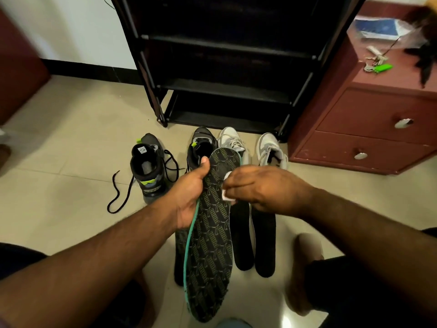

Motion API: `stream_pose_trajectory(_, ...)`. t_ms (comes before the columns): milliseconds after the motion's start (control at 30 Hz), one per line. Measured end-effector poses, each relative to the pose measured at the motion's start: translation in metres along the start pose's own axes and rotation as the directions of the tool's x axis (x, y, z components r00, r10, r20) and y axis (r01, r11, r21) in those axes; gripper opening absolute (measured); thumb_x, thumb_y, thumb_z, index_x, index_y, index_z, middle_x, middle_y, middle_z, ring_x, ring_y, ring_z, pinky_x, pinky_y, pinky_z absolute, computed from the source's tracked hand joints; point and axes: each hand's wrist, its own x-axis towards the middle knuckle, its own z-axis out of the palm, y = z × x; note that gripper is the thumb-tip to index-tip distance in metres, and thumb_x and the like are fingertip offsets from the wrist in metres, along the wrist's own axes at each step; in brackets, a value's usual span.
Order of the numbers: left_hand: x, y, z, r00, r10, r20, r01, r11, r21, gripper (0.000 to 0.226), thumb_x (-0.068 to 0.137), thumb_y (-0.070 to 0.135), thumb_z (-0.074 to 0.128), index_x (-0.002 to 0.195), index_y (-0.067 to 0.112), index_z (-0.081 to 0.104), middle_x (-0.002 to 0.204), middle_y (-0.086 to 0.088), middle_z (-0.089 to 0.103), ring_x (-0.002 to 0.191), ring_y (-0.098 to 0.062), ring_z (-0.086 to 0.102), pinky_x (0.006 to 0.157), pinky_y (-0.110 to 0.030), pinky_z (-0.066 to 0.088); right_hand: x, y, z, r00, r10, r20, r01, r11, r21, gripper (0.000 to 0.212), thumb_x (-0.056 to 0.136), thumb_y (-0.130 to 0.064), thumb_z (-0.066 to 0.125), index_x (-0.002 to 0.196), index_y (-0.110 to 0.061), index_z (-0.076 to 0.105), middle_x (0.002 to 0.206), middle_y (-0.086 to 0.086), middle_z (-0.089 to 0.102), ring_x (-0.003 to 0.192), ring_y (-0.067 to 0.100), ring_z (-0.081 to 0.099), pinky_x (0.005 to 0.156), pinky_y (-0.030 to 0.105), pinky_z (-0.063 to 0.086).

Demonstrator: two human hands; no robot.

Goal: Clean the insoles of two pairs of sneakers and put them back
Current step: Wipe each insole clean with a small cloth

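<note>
Head view, left hand (pixel 189 197) grip clamped on patterned insole (pixel 210 237), right hand (pixel 257 189) pinching white wipe (pixel 225 194).

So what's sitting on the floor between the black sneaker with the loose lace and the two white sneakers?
In the head view, the second black sneaker, partly hidden behind the patterned insole held by the left hand.

A black shelf rack (pixel 227 62) stands at the far middle against a white wall (pixel 78 27), its tiers dark. To its right sits a maroon drawer chest (pixel 369 129) with two round metal knobs (pixel 403 123). On its top lie a clear plastic bag (pixel 383 28) over something blue, a bunch of keys (pixel 376 61) with a green tag (pixel 383 67), and a dark feathery thing (pixel 425 53). The floor (pixel 71 162) is beige tile. Maroon furniture (pixel 19 72) edges the far left.
</note>
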Motion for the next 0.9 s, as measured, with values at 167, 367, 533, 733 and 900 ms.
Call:
stream_pose_trajectory(167,-0.007,-0.003,0.007,0.996,0.012,0.092,-0.014,1.0,0.028,0.064,0.102,0.056,0.027,0.123,0.008,0.062,0.114,-0.015,0.071,0.087,-0.024,0.072,0.069,-0.035,0.059,-0.006,0.029,-0.004,0.952,0.243,-0.184,-0.251,0.968,-0.02,0.031,0.078,-0.002,0.05,0.099,-0.005,0.074,0.1,0.01,0.072,0.092,0.028,0.069,0.072,0.042,0.059)
stream_pose_trajectory(367,-0.005,-0.006,0.005,0.987,-0.021,0.162,0.026,0.999,-0.027,0.059,0.099,0.055,0.036,0.12,0.009,0.066,0.099,-0.015,0.071,0.081,-0.026,0.068,0.072,-0.038,0.055,-0.002,0.004,0.008,0.998,0.054,-0.039,-0.054,0.999,-0.001,0.032,0.071,0.0,0.072,0.102,-0.006,0.072,0.104,0.009,0.071,0.098,0.027,0.066,0.075,0.036,0.058)
stream_pose_trajectory(533,-0.005,-0.009,0.007,0.981,-0.007,0.194,0.005,1.0,0.014,0.06,0.102,0.05,0.028,0.122,0.009,0.066,0.12,-0.014,0.069,0.092,-0.028,0.066,0.076,-0.04,0.052,-0.007,0.031,0.001,0.924,0.306,-0.23,-0.31,0.95,0.019,0.035,0.081,-0.012,0.046,0.104,-0.007,0.072,0.105,0.008,0.071,0.095,0.027,0.067,0.076,0.041,0.057)
stream_pose_trajectory(733,-0.002,-0.008,0.008,0.979,-0.026,0.2,0.036,0.998,-0.047,0.052,0.099,0.047,0.035,0.12,0.012,0.067,0.102,-0.014,0.07,0.084,-0.028,0.067,0.069,-0.039,0.055,0.001,0.012,0.013,0.984,0.138,-0.112,-0.138,0.99,0.011,0.028,0.078,-0.009,0.063,0.104,-0.005,0.071,0.103,0.01,0.071,0.096,0.028,0.067,0.078,0.038,0.057)
stream_pose_trajectory(900,-0.002,-0.01,0.007,0.965,0.004,0.263,-0.003,1.0,-0.003,0.056,0.101,0.044,0.028,0.126,0.011,0.065,0.128,-0.013,0.065,0.095,-0.028,0.065,0.076,-0.041,0.051,-0.005,0.035,0.01,0.86,0.378,-0.343,-0.375,0.924,0.079,0.024,0.08,-0.001,0.062,0.101,-0.006,0.073,0.101,0.007,0.072,0.094,0.024,0.068,0.082,0.037,0.056)
